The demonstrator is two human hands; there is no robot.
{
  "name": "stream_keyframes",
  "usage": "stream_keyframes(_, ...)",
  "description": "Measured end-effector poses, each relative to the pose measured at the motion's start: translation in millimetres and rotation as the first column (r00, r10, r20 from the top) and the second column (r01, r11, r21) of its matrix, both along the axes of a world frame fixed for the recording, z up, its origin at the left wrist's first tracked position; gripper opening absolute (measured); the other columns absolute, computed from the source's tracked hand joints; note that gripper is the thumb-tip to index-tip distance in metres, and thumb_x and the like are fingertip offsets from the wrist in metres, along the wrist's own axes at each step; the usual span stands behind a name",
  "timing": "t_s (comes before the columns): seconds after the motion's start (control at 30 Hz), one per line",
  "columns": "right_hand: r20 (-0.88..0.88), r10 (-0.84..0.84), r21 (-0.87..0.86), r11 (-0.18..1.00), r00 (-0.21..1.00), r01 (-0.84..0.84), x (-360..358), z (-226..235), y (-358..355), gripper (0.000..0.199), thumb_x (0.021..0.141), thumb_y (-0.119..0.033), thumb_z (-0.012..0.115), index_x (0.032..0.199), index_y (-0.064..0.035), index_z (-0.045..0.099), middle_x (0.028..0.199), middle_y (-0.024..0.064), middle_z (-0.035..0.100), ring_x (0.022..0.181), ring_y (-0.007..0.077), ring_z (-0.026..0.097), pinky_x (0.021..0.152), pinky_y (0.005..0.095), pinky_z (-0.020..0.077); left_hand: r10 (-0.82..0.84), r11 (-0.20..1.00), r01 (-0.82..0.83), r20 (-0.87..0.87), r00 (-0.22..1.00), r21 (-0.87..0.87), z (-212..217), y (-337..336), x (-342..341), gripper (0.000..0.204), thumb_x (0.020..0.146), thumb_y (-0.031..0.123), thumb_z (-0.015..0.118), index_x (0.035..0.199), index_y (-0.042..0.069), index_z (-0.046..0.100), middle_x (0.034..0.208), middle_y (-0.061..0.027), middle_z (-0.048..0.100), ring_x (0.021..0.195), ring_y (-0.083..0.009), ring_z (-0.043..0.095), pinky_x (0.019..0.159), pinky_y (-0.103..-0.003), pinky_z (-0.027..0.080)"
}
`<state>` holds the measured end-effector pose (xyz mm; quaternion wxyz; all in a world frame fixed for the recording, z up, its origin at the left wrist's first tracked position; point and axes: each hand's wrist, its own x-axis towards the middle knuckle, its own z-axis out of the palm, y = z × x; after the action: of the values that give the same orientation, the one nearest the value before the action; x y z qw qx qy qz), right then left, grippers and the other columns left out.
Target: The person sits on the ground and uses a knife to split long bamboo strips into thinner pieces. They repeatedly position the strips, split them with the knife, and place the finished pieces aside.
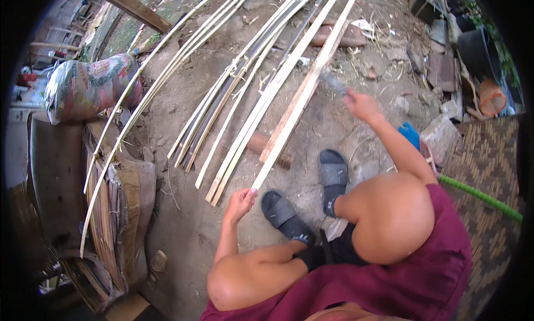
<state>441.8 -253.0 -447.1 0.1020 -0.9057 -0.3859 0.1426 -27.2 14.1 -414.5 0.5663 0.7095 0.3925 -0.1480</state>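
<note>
Split bamboo strip (pixel 293 121), long, flat and pale, is running diagonally away from the person, in front of the feet and over a rough brown plank (pixel 280 129). Left hand (pixel 240 203) is pinching its near end, fingers closed. Right hand (pixel 362 105) is gripping a gray blade (pixel 334 84), probably a knife, beside the strip farther up; blur is hiding whether the edge is touching.

Risks, judged from here: a blade skidding down the smooth strip could be reaching the left hand or bare knees, as nothing visible is guarding them. Too deep a bite could be splitting the strip along its grain. One-ended holding could be letting it twist; the far end is leaving the view.

Under the strips, a rounded brown log (pixel 257 142) is lying crosswise. Just left, more pale flat strips (pixel 257 125) are fanning out, then a darker slatted bundle (pixel 225 93), tied with fibrous wrapping. Farther left, a bulging, crinkly woven sack (pixel 92 87) is lying on its side. Gray slide sandals (pixel 334 168) are resting on dusty, uneven ground (pixel 189 221). At right, a checkered woven mat (pixel 484 160) is spreading beside a jagged concrete chunk (pixel 440 136).
</note>
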Motion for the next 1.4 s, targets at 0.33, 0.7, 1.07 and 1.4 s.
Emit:
stream_keyframes(0.33,-0.07,-0.077,0.166,0.982,0.995,0.088,46.5,72.4,21.6,0.043,0.097,-0.04,0.057,0.131,-0.0138,0.057,0.111,0.0246,0.068,0.102,0.0446,0.065,0.089,0.0502,0.0515,-0.207,0.692,-0.036,0.246,0.947,0.721,39.8,-16.9,11.2,0.037,0.089,0.027,0.073,0.118,0.007,0.061,0.098,-0.0222,0.071,0.085,-0.0415,0.07,0.07,-0.046,0.054)
stream_keyframes(0.7,-0.044,-0.252,0.406,0.88,0.967,0.248,88.0,58.8,-9.3,0.042,0.095,-0.028,0.057,0.129,-0.0036,0.051,0.11,0.0285,0.067,0.101,0.0451,0.065,0.088,0.0499,0.0511,0.002,1.0,-0.002,-0.005,1.0,-0.021,39.2,-4.1,16.8,0.041,0.106,0.034,0.047,0.104,-0.001,0.067,0.07,-0.006,0.066,0.054,-0.0096,0.061,0.049,-0.027,0.048)
stream_keyframes(1.07,-0.019,0.304,0.074,0.95,0.952,-0.302,-73.7,14.4,5.7,0.044,0.098,-0.046,0.054,0.13,-0.0162,0.056,0.1,0.0189,0.07,0.088,0.0393,0.069,0.074,0.0481,0.0567,0.025,0.99,-0.053,-0.213,0.977,-0.13,28.7,12.2,-17.8,0.052,0.106,0.041,0.046,0.097,-0.006,0.065,0.061,-0.0047,0.059,0.052,-0.0144,0.056,0.051,-0.03,0.046)
stream_keyframes(1.4,-0.138,-0.06,0.234,0.968,0.989,0.091,-23.4,13.1,6.2,0.041,0.096,-0.042,0.057,0.119,-0.0072,0.062,0.089,0.0272,0.068,0.088,0.0439,0.068,0.076,0.0522,0.0543,0.028,0.996,-0.035,-0.079,0.996,-0.085,8.6,25.3,-14.9,0.043,0.104,0.037,0.05,0.091,0.0,0.068,0.069,-0.0077,0.064,0.054,-0.0144,0.058,0.052,-0.027,0.045)
